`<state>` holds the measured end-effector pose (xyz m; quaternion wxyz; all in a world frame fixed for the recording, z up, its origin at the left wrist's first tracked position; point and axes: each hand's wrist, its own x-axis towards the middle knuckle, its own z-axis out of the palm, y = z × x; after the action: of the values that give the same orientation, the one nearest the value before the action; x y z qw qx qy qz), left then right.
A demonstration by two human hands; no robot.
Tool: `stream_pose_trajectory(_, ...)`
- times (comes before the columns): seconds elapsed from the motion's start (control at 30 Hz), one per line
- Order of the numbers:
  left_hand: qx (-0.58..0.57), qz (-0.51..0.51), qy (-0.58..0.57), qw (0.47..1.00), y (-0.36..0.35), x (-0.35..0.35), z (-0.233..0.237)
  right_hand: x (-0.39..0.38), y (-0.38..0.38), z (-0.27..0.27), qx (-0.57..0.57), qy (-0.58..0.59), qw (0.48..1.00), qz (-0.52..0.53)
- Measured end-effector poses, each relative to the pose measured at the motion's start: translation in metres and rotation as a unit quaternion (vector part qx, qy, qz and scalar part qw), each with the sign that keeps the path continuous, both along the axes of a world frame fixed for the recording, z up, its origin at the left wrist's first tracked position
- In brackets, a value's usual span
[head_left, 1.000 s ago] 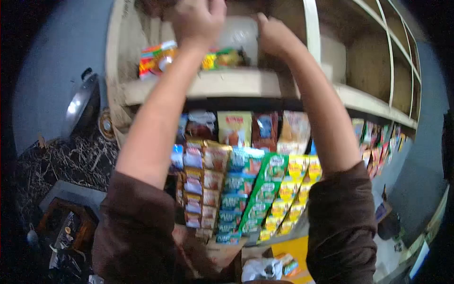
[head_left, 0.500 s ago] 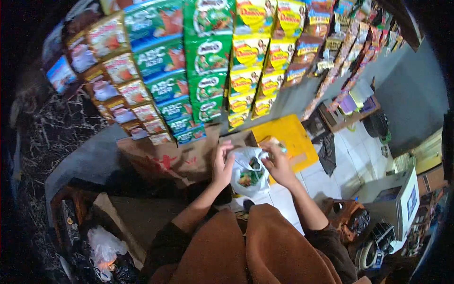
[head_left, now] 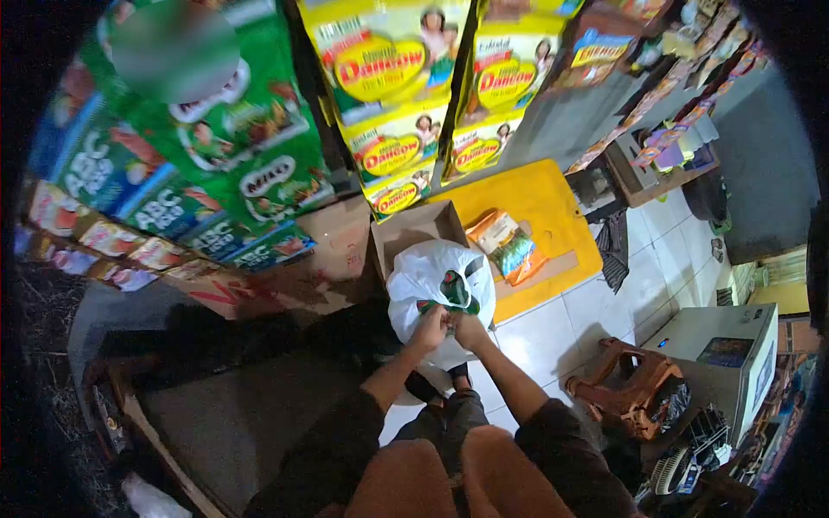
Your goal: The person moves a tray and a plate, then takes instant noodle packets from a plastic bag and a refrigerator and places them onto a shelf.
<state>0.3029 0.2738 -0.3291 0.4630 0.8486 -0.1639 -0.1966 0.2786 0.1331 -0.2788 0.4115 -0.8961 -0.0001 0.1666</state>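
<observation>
A white plastic bag [head_left: 414, 276] with green packets [head_left: 451, 285] inside stands in front of me, its top partly open. My left hand [head_left: 431, 328] is closed at the near side of the bag's mouth, fingers pinched on the plastic. My right hand [head_left: 468, 331] is closed right beside it, also on the bag's near edge. The fingertips of both hands meet, and exactly which fold they grip is hidden. Behind the bag is an open cardboard box [head_left: 380, 250].
An orange-and-green packet [head_left: 505, 246] lies on a yellow board [head_left: 553, 207]. Strips of Dancow sachets [head_left: 393, 78] and Milo sachets [head_left: 285, 186] hang close ahead. To the right are a brown plastic stool [head_left: 626, 384] and a white appliance [head_left: 725, 345].
My hands have come from either side of the bag to meet at its near edge, fingers closing. The view has moved closer to the hanging sachets, and the orange-and-green packet shows more fully.
</observation>
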Motion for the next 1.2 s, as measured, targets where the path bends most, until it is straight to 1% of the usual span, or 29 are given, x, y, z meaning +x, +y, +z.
stream_pose_trajectory(0.03, 0.056, -0.010, 0.012, 0.998, -0.002, 0.006, -0.010, 0.008, 0.001, -0.005, -0.002, 0.071, 0.997, -0.004)
stream_pose_trajectory(0.07, 0.056, -0.009, 0.020, 0.998, -0.001, 0.011, -0.019, 0.011, 0.001, -0.008, -0.088, 0.113, 0.989, -0.020)
stream_pose_trajectory(0.1, 0.219, -0.052, 0.014, 0.974, 0.001, 0.020, -0.012, 0.013, 0.003, 0.000, -0.174, 0.152, 0.972, -0.034)
stream_pose_trajectory(0.13, 0.374, -0.095, 0.006, 0.922, 0.003, 0.024, -0.016, 0.013, 0.003, -0.010, -0.209, 0.147, 0.966, -0.037)
stream_pose_trajectory(0.17, 0.372, -0.094, 0.012, 0.923, 0.002, 0.024, -0.020, 0.012, 0.004, -0.020, -0.211, 0.150, 0.965, -0.033)
stream_pose_trajectory(0.23, 0.349, -0.043, -0.001, 0.936, 0.001, 0.021, -0.041, 0.018, 0.010, -0.008, -0.127, 0.154, 0.944, -0.261)
stream_pose_trajectory(0.27, 0.338, -0.019, -0.007, 0.941, 0.001, 0.019, -0.050, 0.009, 0.009, -0.035, -0.146, 0.076, 0.956, -0.244)
stream_pose_trajectory(0.3, 0.328, 0.004, -0.012, 0.944, 0.002, 0.015, -0.060, 0.009, 0.009, -0.031, -0.147, 0.082, 0.955, -0.243)
stream_pose_trajectory(0.37, 0.312, 0.050, -0.025, 0.948, 0.008, 0.004, -0.075, 0.013, 0.013, -0.014, -0.135, 0.197, 0.948, -0.213)
stream_pose_trajectory(0.4, 0.305, 0.073, -0.035, 0.949, 0.013, 0.003, -0.080, 0.010, 0.016, -0.033, -0.116, 0.186, 0.933, -0.284)
stream_pose_trajectory(0.43, 0.297, 0.097, -0.047, 0.949, 0.016, 0.004, -0.083, 0.006, 0.021, -0.046, -0.113, 0.187, 0.934, -0.284)
stream_pose_trajectory(0.47, 0.288, 0.121, -0.060, 0.948, 0.019, 0.007, -0.085, -0.001, 0.025, -0.057, -0.139, 0.114, 0.933, -0.312)
stream_pose_trajectory(0.5, 0.278, 0.145, -0.073, 0.947, 0.020, 0.011, -0.081, -0.002, 0.028, -0.055, -0.166, 0.040, 0.926, -0.338)
stream_pose_trajectory(0.57, 0.266, 0.170, -0.087, 0.945, 0.019, 0.016, -0.071, -0.005, 0.029, -0.051, -0.141, 0.048, 0.920, -0.361)
stream_pose_trajectory(0.63, 0.185, 0.190, 0.039, 0.964, 0.009, 0.020, -0.019, -0.004, 0.031, -0.025, -0.093, 0.065, 0.908, -0.404)
stream_pose_trajectory(0.67, 0.185, 0.191, 0.039, 0.963, 0.007, 0.019, -0.008, 0.002, 0.030, 0.003, -0.034, 0.109, 0.908, -0.402)
stream_pose_trajectory(0.77, 0.212, 0.191, 0.089, 0.954, 0.006, 0.015, 0.007, -0.006, 0.032, -0.038, -0.081, 0.075, 0.909, -0.402)
stream_pose_trajectory(0.8, 0.257, 0.159, 0.045, 0.952, 0.007, 0.015, 0.009, -0.002, 0.033, -0.018, -0.045, 0.089, 0.902, -0.420)
stream_pose_trajectory(0.83, 0.302, 0.125, 0.000, 0.945, 0.009, 0.014, 0.010, -0.001, 0.032, -0.022, -0.043, 0.087, 0.903, -0.420)
stream_pose_trajectory(0.87, 0.304, 0.125, -0.003, 0.944, 0.019, 0.005, -0.038, -0.001, 0.028, -0.031, -0.070, 0.059, 0.904, -0.418)
stream_pose_trajectory(0.93, 0.267, 0.011, 0.025, 0.963, 0.026, -0.002, -0.129, -0.005, 0.025, -0.047, -0.107, 0.001, 0.913, -0.393)
stream_pose_trajectory(0.97, 0.270, 0.009, 0.026, 0.962, 0.022, -0.002, -0.103, -0.007, 0.022, -0.066, -0.187, -0.004, 0.921, -0.341)
stream_pose_trajectory(1.0, 0.202, 0.027, 0.163, 0.965, 0.009, 0.008, -0.049, -0.001, 0.020, -0.065, -0.171, 0.037, 0.921, -0.347)
stream_pose_trajectory(1.03, 0.127, 0.046, 0.293, 0.946, 0.000, 0.015, -0.004, 0.006, 0.020, -0.059, -0.155, 0.074, 0.921, -0.351)
stream_pose_trajectory(1.07, 0.124, 0.051, 0.283, 0.950, -0.002, 0.020, 0.024, 0.011, 0.022, -0.044, -0.152, 0.063, 0.922, -0.350)
stream_pose_trajectory(1.1, 0.134, 0.082, 0.329, 0.931, -0.004, 0.026, 0.048, 0.014, 0.024, -0.024, -0.219, 0.053, 0.925, -0.306)
stream_pose_trajectory(1.13, 0.141, 0.113, 0.374, 0.910, -0.006, 0.030, 0.059, 0.017, 0.025, -0.010, -0.287, 0.042, 0.921, -0.260)
stream_pose_trajectory(1.17, 0.134, 0.120, 0.365, 0.913, -0.004, 0.024, 0.047, 0.022, 0.021, -0.001, -0.288, 0.029, 0.922, -0.257)
stream_pose_trajectory(1.2, 0.097, 0.181, 0.308, 0.929, -0.001, 0.011, 0.004, 0.026, 0.013, 0.000, -0.233, 0.102, 0.937, -0.239)
